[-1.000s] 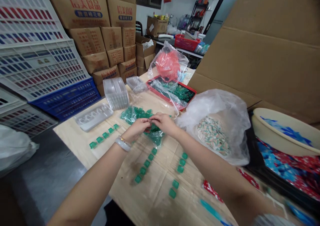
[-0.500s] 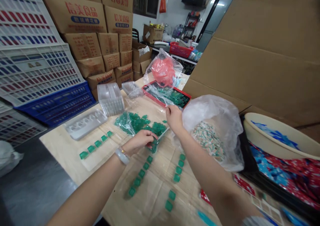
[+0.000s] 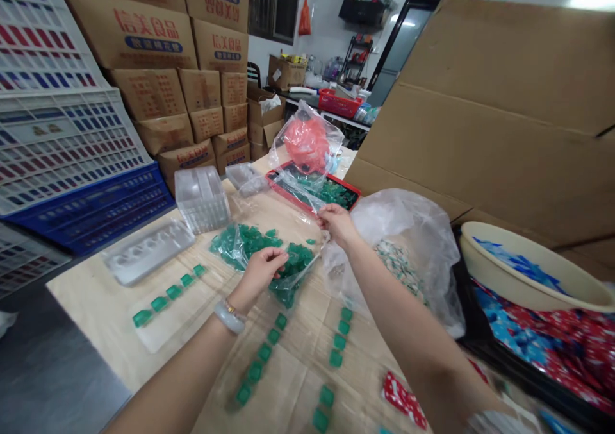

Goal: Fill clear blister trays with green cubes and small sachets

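My right hand (image 3: 337, 222) pinches the edge of a clear plastic bag (image 3: 307, 277), drawing its film up. Inside the bag and around its mouth lie small translucent green pieces (image 3: 247, 240). My left hand (image 3: 263, 268) is over the near side of the bag with thumb and fingers pressed together; whatever they hold is hidden. Green square pieces lie in rows on the table: one row (image 3: 264, 353) in front of my hands, a second row (image 3: 339, 342) to its right, a left row (image 3: 166, 298) on a pale strip, and two squares (image 3: 323, 408) nearest me.
Clear plastic trays (image 3: 202, 197) stand at left, with a moulded tray (image 3: 148, 252) before them. Behind the bag lies a red-rimmed tray (image 3: 283, 195) of green pieces. At right are a bag of small wrapped pieces (image 3: 398, 261), a cream basin (image 3: 533, 286) and a tall cardboard sheet (image 3: 504, 94).
My left hand has risen slightly, away from the bag's near end, with its fingers now closer together. The right hand keeps its pinch on the bag film. The whole view has shifted a little.
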Action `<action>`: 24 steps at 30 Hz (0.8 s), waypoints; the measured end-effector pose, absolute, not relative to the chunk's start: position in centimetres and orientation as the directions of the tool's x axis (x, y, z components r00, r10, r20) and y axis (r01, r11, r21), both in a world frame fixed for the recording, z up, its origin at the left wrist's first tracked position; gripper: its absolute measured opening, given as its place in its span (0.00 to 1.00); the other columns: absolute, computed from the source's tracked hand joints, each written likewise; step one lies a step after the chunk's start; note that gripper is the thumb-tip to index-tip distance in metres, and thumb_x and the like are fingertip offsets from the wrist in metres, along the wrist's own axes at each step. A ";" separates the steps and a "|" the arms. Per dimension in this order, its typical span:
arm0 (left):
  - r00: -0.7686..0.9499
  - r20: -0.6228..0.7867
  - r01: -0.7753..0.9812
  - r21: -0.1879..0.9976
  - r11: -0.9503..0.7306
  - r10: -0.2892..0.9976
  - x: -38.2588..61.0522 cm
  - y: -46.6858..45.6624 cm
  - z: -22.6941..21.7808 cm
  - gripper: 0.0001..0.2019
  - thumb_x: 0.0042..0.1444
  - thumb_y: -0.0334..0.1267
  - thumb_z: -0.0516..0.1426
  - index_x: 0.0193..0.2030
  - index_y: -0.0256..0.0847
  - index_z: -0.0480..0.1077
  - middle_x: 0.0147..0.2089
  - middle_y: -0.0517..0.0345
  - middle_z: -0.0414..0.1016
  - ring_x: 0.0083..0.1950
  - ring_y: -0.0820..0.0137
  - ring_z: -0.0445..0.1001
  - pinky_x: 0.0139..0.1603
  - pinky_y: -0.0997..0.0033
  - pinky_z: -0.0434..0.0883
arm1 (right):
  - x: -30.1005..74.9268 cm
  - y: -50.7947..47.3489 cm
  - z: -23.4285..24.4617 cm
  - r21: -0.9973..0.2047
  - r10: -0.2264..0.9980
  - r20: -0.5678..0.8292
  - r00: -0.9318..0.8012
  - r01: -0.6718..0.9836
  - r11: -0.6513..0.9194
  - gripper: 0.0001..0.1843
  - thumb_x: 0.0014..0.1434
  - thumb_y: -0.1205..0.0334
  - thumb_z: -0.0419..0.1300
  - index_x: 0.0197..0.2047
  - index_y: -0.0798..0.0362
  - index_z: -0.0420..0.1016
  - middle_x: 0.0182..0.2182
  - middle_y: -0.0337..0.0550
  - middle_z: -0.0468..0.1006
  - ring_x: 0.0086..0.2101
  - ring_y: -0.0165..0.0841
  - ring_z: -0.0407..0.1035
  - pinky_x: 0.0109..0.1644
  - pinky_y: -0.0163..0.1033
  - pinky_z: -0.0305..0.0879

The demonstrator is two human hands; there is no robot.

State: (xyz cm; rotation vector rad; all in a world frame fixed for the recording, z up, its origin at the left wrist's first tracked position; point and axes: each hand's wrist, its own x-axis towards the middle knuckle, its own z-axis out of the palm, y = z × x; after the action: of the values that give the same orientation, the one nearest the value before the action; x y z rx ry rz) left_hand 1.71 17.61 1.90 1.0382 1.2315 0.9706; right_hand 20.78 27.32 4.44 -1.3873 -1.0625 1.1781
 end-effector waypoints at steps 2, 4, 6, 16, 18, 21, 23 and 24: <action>0.071 -0.265 -0.045 0.962 0.269 0.962 1.9 17.7 2.1 0.10 0.40 0.42 0.58 0.26 0.37 0.69 0.23 0.61 0.68 0.25 0.73 0.67 0.21 0.77 0.62 | 22.3 29.7 5.8 -0.970 0.940 0.036 0.339 0.240 -0.049 0.04 0.46 0.66 0.55 0.30 0.55 0.66 0.20 0.36 0.69 0.17 0.23 0.59 0.23 0.30 0.58; 0.047 -0.258 -0.059 0.964 0.260 0.965 2.1 17.8 2.1 0.10 0.40 0.42 0.58 0.27 0.37 0.69 0.24 0.60 0.68 0.26 0.73 0.68 0.22 0.77 0.62 | 23.4 31.5 7.4 -0.886 0.891 0.189 0.412 0.463 -0.026 0.09 0.46 0.66 0.56 0.34 0.56 0.69 0.21 0.37 0.69 0.21 0.25 0.61 0.27 0.32 0.60; 0.026 -0.235 -0.048 0.970 0.236 0.972 2.2 18.0 1.9 0.10 0.41 0.43 0.57 0.27 0.37 0.69 0.23 0.60 0.68 0.26 0.72 0.68 0.22 0.76 0.62 | 23.2 31.6 8.4 -0.794 0.898 0.295 0.327 0.606 0.040 0.11 0.45 0.66 0.56 0.36 0.56 0.70 0.22 0.38 0.70 0.24 0.28 0.64 0.31 0.34 0.60; 0.040 -0.155 0.021 0.988 0.154 0.987 2.5 17.9 2.0 0.10 0.45 0.42 0.54 0.30 0.37 0.70 0.25 0.60 0.69 0.26 0.74 0.66 0.24 0.77 0.62 | 15.9 20.1 3.0 -0.938 0.942 -0.064 -0.330 0.342 0.057 0.08 0.41 0.73 0.55 0.27 0.53 0.70 0.19 0.33 0.68 0.20 0.24 0.61 0.25 0.30 0.59; 0.043 -0.169 -0.045 0.984 0.171 0.985 2.8 17.7 2.3 0.12 0.45 0.42 0.54 0.32 0.36 0.70 0.29 0.58 0.71 0.29 0.73 0.67 0.24 0.77 0.63 | 16.1 20.0 2.7 -0.947 0.956 -0.124 -0.267 0.320 -0.034 0.09 0.40 0.74 0.55 0.27 0.54 0.69 0.18 0.31 0.66 0.18 0.23 0.60 0.22 0.30 0.60; -0.020 -0.147 -0.064 0.987 0.145 0.989 2.9 17.4 2.3 0.14 0.48 0.45 0.52 0.34 0.36 0.70 0.32 0.57 0.71 0.29 0.72 0.67 0.24 0.76 0.64 | 16.3 20.0 2.9 -0.950 0.950 -0.228 -0.213 0.263 -0.169 0.08 0.41 0.74 0.54 0.26 0.54 0.66 0.17 0.31 0.65 0.16 0.23 0.59 0.21 0.32 0.63; -0.008 -0.132 0.031 0.991 0.132 0.991 2.9 17.2 2.2 0.16 0.49 0.48 0.50 0.31 0.36 0.69 0.28 0.58 0.69 0.26 0.73 0.65 0.21 0.76 0.62 | 16.3 19.7 3.0 -0.951 0.943 -0.255 -0.212 0.230 -0.206 0.06 0.43 0.73 0.53 0.26 0.53 0.65 0.18 0.31 0.65 0.17 0.24 0.62 0.24 0.34 0.65; 0.031 -0.125 0.103 0.987 0.121 0.992 2.8 17.1 2.1 0.17 0.49 0.49 0.50 0.29 0.36 0.69 0.24 0.59 0.66 0.24 0.74 0.63 0.20 0.77 0.60 | 16.3 19.6 3.0 -0.952 0.944 -0.250 -0.214 0.232 -0.199 0.05 0.44 0.73 0.53 0.26 0.53 0.65 0.17 0.32 0.66 0.17 0.25 0.63 0.25 0.34 0.65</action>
State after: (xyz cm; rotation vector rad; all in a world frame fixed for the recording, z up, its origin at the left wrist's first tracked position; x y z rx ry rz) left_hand 2.85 17.10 2.07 1.2072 1.3109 1.0414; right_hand 16.26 19.56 3.04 -1.4166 -1.4343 1.4613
